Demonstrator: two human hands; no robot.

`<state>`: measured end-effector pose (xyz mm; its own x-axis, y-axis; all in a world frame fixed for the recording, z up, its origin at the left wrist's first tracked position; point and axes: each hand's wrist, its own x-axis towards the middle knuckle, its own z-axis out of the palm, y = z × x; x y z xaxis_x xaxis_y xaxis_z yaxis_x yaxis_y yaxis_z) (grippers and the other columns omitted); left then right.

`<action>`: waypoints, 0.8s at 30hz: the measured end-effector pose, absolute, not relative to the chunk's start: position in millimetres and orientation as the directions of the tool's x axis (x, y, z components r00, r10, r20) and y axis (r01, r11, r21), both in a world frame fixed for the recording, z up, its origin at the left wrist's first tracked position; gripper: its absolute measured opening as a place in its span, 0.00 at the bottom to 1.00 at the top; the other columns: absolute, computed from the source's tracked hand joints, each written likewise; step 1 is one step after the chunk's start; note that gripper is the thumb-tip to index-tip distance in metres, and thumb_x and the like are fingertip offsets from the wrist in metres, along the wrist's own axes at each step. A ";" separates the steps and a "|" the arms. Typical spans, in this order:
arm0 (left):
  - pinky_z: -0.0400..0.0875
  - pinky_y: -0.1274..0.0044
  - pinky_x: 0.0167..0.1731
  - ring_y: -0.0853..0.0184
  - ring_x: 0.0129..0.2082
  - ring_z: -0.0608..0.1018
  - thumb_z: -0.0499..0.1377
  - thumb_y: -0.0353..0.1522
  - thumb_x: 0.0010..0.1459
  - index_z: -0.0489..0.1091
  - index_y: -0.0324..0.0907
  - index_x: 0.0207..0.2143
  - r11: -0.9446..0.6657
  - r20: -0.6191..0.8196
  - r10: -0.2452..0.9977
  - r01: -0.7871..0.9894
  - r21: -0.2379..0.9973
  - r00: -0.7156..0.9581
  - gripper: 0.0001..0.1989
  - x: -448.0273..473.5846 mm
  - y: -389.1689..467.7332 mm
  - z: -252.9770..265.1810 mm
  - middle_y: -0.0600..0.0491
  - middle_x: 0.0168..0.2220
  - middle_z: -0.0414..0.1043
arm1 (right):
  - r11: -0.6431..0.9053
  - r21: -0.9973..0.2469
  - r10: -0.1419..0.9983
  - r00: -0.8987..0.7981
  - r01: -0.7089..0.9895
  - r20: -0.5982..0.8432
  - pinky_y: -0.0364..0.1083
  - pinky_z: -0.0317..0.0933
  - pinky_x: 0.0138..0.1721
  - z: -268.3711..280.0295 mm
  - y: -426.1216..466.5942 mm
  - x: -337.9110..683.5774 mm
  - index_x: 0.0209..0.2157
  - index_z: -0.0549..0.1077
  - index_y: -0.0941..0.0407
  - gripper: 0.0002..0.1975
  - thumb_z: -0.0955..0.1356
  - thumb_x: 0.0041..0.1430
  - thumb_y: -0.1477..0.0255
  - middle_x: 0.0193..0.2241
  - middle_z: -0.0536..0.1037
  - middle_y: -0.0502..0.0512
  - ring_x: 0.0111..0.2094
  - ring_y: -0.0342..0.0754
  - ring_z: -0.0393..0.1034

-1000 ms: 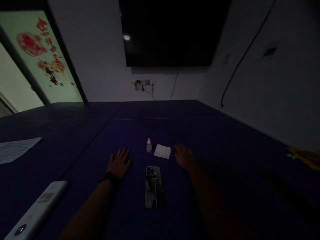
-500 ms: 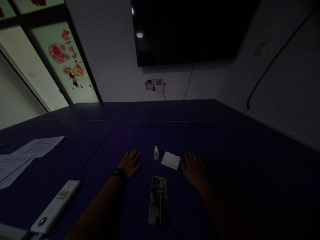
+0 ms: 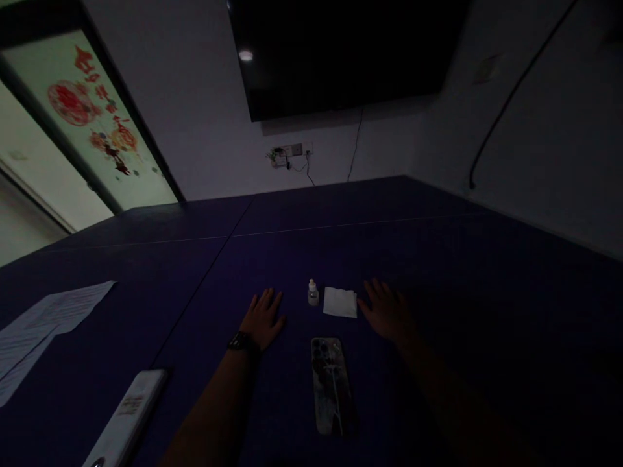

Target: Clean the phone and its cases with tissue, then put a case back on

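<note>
My left hand [image 3: 261, 322] lies flat on the dark blue table [image 3: 272, 259], fingers spread and holding nothing; a dark watch [image 3: 242, 341] is on that wrist. My right hand [image 3: 388, 311] rests palm down, also open, just beside a folded white tissue [image 3: 340, 303]. Between the hands a small dropper bottle [image 3: 313, 294] with a white cap stands upright, left of the tissue. Nearer to me, a smartphone [image 3: 333, 386] lies face down, its camera lenses and patterned case showing.
Printed sheets [image 3: 53, 318] lie at the left of the table. A long white device [image 3: 127, 418], possibly a power bank, lies near the left front. A large dark television [image 3: 341, 52] hangs on the far wall above wall sockets [image 3: 292, 151] with cables.
The camera view has tilted and shifted slightly, so everything sits at a different angle in the picture. Both hands and the objects on the table appear to stay in place.
</note>
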<state>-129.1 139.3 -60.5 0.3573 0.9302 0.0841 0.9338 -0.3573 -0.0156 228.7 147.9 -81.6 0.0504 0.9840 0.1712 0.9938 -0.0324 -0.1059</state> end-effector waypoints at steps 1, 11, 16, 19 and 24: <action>0.48 0.57 0.70 0.54 0.73 0.53 0.44 0.47 0.70 0.48 0.41 0.73 -0.358 0.089 0.930 0.934 -0.009 0.358 0.34 -129.1 139.8 -61.8 0.40 0.73 0.47 | -0.036 -0.098 0.983 0.052 0.995 0.173 0.66 0.39 0.68 -81.3 147.8 229.0 0.70 0.57 0.57 0.33 0.56 0.70 0.56 0.72 0.55 0.64 0.71 0.64 0.47; 0.48 0.56 0.69 0.51 0.72 0.55 0.44 0.46 0.70 0.53 0.40 0.72 -0.375 0.152 0.920 0.924 0.077 0.361 0.33 -129.5 139.2 -68.9 0.40 0.72 0.51 | -0.059 -0.011 0.981 0.060 0.998 0.182 0.60 0.43 0.68 -74.8 143.8 232.9 0.69 0.60 0.52 0.28 0.56 0.72 0.59 0.70 0.60 0.58 0.70 0.57 0.52; 0.49 0.55 0.69 0.52 0.73 0.54 0.43 0.47 0.71 0.53 0.41 0.72 -0.357 0.146 0.928 0.931 0.076 0.344 0.33 -128.7 138.1 -67.0 0.41 0.73 0.50 | -0.076 -0.045 0.982 0.082 0.996 0.170 0.59 0.42 0.68 -71.2 142.9 231.3 0.69 0.59 0.53 0.29 0.55 0.72 0.59 0.71 0.59 0.57 0.71 0.56 0.51; 0.50 0.55 0.69 0.52 0.73 0.54 0.43 0.48 0.70 0.54 0.41 0.71 -0.333 0.128 0.938 0.940 0.074 0.322 0.33 -125.8 137.0 -61.7 0.41 0.72 0.51 | -0.090 -0.062 0.981 0.099 0.994 0.166 0.60 0.41 0.68 -68.3 142.0 229.4 0.70 0.58 0.56 0.31 0.56 0.71 0.58 0.71 0.58 0.62 0.71 0.58 0.49; 0.42 0.54 0.70 0.52 0.74 0.49 0.43 0.50 0.70 0.55 0.45 0.71 -0.286 0.125 0.953 0.955 0.080 0.275 0.33 -122.1 134.7 -52.3 0.43 0.74 0.46 | -0.144 -0.075 0.972 0.155 0.987 0.179 0.64 0.37 0.68 -66.2 141.6 227.6 0.70 0.54 0.61 0.34 0.56 0.71 0.57 0.71 0.53 0.71 0.72 0.62 0.47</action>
<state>-122.1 134.7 -52.3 0.2750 0.9532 0.1253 0.9548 -0.2861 0.0805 227.6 141.6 -66.2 0.1553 0.9716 0.1786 0.9867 -0.1439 -0.0752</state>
